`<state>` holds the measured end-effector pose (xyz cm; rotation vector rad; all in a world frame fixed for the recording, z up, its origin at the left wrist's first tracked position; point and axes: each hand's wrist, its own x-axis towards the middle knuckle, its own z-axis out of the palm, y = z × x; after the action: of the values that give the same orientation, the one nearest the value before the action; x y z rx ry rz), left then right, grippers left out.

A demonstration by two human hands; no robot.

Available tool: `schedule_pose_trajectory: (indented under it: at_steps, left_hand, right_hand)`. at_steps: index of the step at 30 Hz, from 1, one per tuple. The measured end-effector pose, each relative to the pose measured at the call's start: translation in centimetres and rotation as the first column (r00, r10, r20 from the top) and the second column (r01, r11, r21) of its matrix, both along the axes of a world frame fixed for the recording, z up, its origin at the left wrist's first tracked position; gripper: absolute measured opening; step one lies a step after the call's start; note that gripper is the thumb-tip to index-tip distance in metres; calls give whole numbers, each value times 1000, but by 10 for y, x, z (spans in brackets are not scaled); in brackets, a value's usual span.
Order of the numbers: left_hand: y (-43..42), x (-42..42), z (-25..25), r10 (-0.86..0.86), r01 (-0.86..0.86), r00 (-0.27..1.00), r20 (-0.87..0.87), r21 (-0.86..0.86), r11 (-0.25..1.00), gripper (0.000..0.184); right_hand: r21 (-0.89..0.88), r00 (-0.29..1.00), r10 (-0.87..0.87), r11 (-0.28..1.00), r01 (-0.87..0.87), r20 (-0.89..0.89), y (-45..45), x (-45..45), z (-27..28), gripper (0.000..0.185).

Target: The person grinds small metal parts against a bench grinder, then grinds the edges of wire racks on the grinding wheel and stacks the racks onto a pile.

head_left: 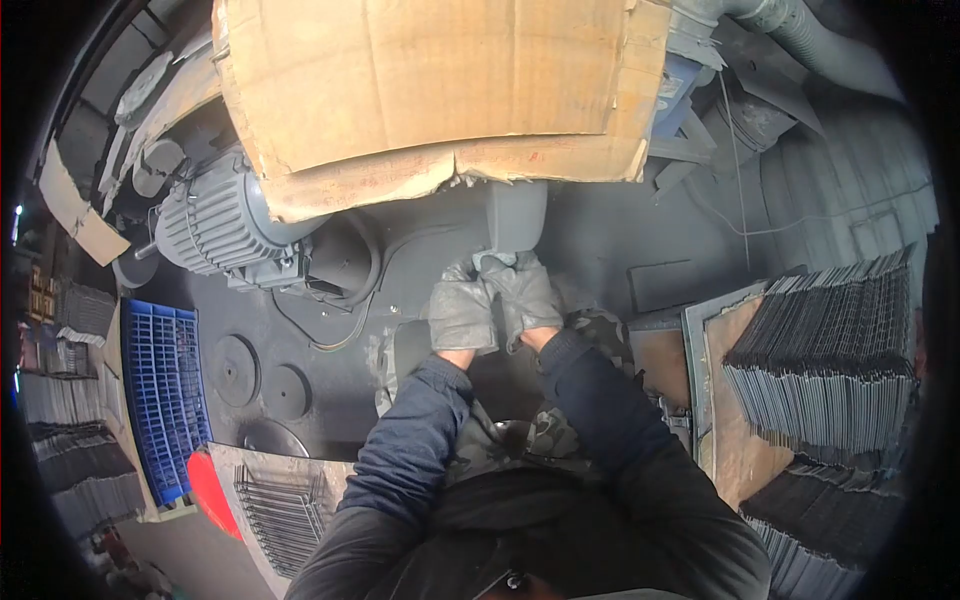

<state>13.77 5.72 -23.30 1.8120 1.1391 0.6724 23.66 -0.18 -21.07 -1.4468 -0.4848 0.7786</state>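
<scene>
My left hand [463, 308], in a dusty grey work glove, is closed, its fingers curled out of sight. Close against it is my right hand [528, 298] in a matching glove, also closed. Both are at the lower end of a smooth grey upright band [517, 215], which looks like a grinding belt or wheel. A small pale greenish patch [494, 259] shows at the fingertips; whether it is a held piece or part of a glove is unclear. Whatever the hands grip is hidden by the gloves.
A large cardboard sheet [430, 85] overhangs the band. On the left are an electric motor [222, 222], round discs [236, 370], a blue plastic crate [160, 390] and wire racks [275, 515]. Stacked wire grids [820, 360] stand on the right, below a ribbed hose [815, 40].
</scene>
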Motion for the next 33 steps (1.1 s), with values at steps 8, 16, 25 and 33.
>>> schedule_pose_trajectory:
  at_steps: [8,16,25,33]
  left_hand:
    - [-5,-3,26,30,-18,992,123,-95,995,33]
    - [0,-4,15,71,-57,990,119,-121,991,34]
    - [-8,-1,42,70,-30,982,172,-224,974,30]
    - [-4,-4,18,-3,6,1000,18,-162,987,35]
  right_hand:
    - [-31,992,75,997,-72,98,9,-1,1,25]
    - [37,994,38,998,-42,99,8,-6,-12,27]
    - [-9,985,87,996,-87,147,4,3,4,22]
    - [28,997,39,999,-37,-66,5,0,-11,25]
